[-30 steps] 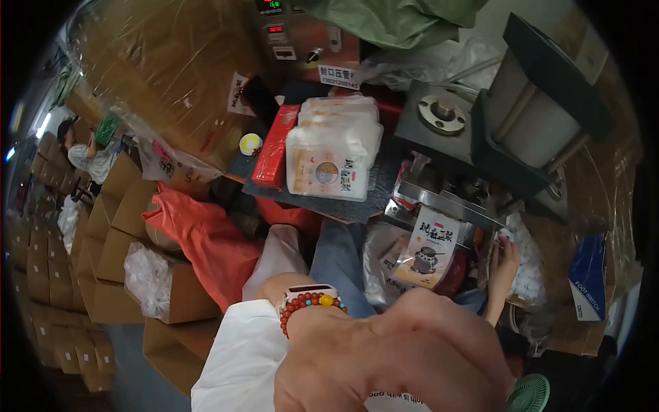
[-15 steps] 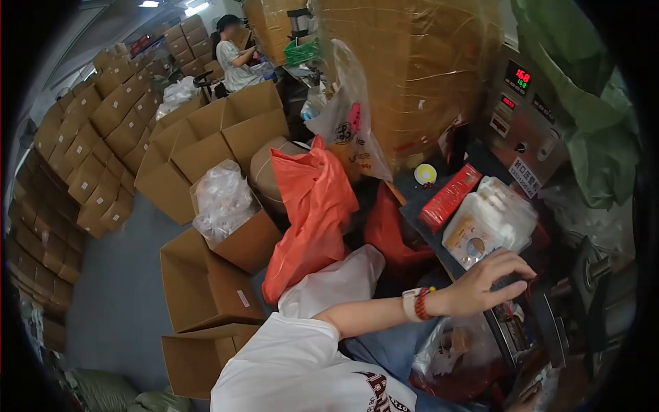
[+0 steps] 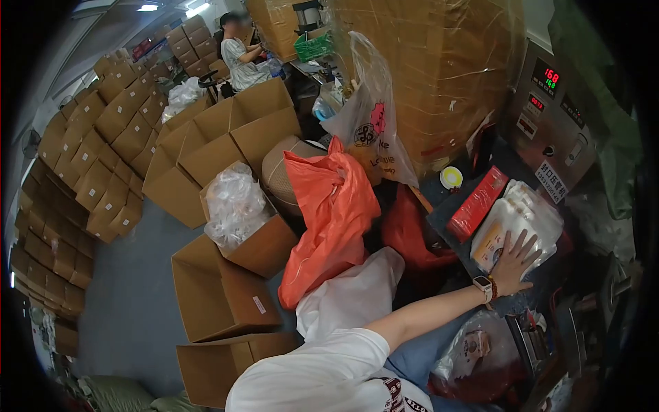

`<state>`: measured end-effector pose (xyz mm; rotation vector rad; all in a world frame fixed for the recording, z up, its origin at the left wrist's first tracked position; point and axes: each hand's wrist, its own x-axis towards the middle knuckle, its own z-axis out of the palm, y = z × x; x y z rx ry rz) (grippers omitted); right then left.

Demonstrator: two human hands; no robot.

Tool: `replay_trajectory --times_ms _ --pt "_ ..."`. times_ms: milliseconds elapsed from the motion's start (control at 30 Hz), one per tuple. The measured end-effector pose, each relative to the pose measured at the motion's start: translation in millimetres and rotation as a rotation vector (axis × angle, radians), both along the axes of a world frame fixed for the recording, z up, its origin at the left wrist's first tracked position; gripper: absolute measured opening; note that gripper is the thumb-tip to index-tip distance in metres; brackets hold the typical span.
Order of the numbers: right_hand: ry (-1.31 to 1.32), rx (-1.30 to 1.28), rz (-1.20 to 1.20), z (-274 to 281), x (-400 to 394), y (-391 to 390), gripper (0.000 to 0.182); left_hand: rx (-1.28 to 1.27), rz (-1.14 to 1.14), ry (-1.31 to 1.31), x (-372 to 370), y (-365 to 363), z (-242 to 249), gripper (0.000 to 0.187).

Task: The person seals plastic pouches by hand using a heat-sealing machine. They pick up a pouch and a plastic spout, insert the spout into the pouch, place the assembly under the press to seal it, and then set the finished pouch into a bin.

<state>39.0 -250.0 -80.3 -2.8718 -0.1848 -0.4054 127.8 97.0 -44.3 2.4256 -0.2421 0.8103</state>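
Observation:
My left hand [image 3: 513, 266], with a watch and a beaded bracelet at the wrist, lies with spread fingers on a stack of clear plastic bags [image 3: 534, 218] with orange-and-white print. The fingers are flat on the stack, not closed round it. Beside the stack is a long red box [image 3: 478, 203] in shiny wrap, and a yellow-and-white round roll [image 3: 451, 178] lies farther back. My right hand [image 3: 549, 378] is dim at the lower right, by the dark metal parts of a machine; its fingers cannot be made out.
A metal control panel [image 3: 549, 113] with red and green digits stands at the right. Open cardboard boxes [image 3: 223, 288], a red-orange sack [image 3: 328, 220] and a clear bag of plastic [image 3: 235, 206] are at the left. Another person [image 3: 240, 62] sits at the back.
My left hand has come down from above the table edge onto the stack of plastic bags, and its fingers have spread. The view has shifted, so the surroundings sit farther right.

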Motion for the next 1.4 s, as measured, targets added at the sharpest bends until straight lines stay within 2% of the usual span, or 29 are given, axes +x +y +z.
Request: replay_trajectory --times_ms 200,400,467,600,633,667,733,767,833,900,933,1000,1067,1133,1167,1233,1267,1300,1333,1367,1400 --pt "0.053 -0.066 -0.036 34.1 -7.1 -29.9 0.036 -0.022 0.062 -0.045 -1.2 1.4 2.3 0.090" --pt "0.129 -0.062 -0.146 58.4 -41.8 -93.4 0.039 0.114 0.127 -0.023 -4.0 3.0 6.4 0.081" --pt "0.161 0.117 -0.174 111.4 -60.9 -38.4 0.033 0.141 0.129 -0.007 -4.4 4.3 7.3 0.080" --pt "0.081 0.080 -0.058 96.0 -53.2 -48.7 0.029 0.206 0.137 0.061 -1.1 6.6 6.4 0.082" --pt "0.067 0.076 -0.088 92.9 -52.1 -48.6 0.026 0.199 0.119 0.075 -0.9 6.5 8.4 0.084" --pt "0.151 0.057 -0.168 114.8 -56.9 -29.6 0.023 0.199 0.122 0.083 -6.1 6.3 21.9 0.084" --pt "0.097 0.083 -0.137 107.6 -55.9 -39.7 0.022 0.132 0.101 -0.070 -13.6 12.9 24.5 0.073" --pt "0.026 0.149 -0.185 118.4 -61.4 -35.3 0.019 -0.041 -0.032 -0.184 -19.7 17.8 22.7 0.073" --pt "-0.054 0.215 -0.290 127.7 -88.0 -30.0 0.017 0.295 0.137 -0.103 -60.7 19.0 37.7 0.069" --pt "-0.217 0.684 -0.238 130.5 -109.0 -22.8 0.013 0.553 0.059 0.156 -95.0 23.0 24.2 0.064" --pt "-0.207 0.894 -0.203 121.4 -121.8 -17.2 0.012 0.560 0.041 0.165 -108.5 25.5 17.0 0.064" --pt "-0.050 1.356 -0.051 103.9 -139.0 12.6 0.016 0.431 -0.098 0.131 -123.6 30.5 6.7 0.061" --pt "0.214 1.487 0.061 75.4 -145.3 54.0 0.018 0.384 -0.108 0.130 -131.1 25.5 9.2 0.058" --pt "0.517 1.433 0.181 36.6 -147.8 87.8 0.020 0.334 -0.115 0.129 -136.8 20.7 15.4 0.057" --pt "0.522 1.436 0.168 41.1 -147.6 98.5 0.020 0.246 -0.126 0.163 -136.5 19.5 18.6 0.052" --pt "0.341 1.280 0.350 62.7 -141.4 110.8 0.015 0.164 -0.139 0.214 -144.3 15.0 33.8 0.049" --pt "0.284 1.499 0.362 72.6 -138.8 109.5 0.022 -0.124 -0.190 0.287 -151.3 7.3 46.6 0.044" --pt "0.110 1.535 0.394 84.9 -134.6 109.1 0.022 -0.414 -0.236 0.352 -155.0 -0.4 51.7 0.039" --pt "-0.067 1.557 0.424 96.7 -130.2 108.3 0.022 -0.428 -0.309 0.195 -156.9 -6.9 49.3 0.037" --pt "-0.130 1.466 0.408 105.1 -126.4 106.7 0.023 -0.432 -0.318 0.206 -160.6 -12.2 50.6 0.037" --pt "-0.276 1.077 0.431 114.9 -116.9 103.3 0.024 -0.297 -0.351 0.107 -165.0 -19.3 59.8 0.039"
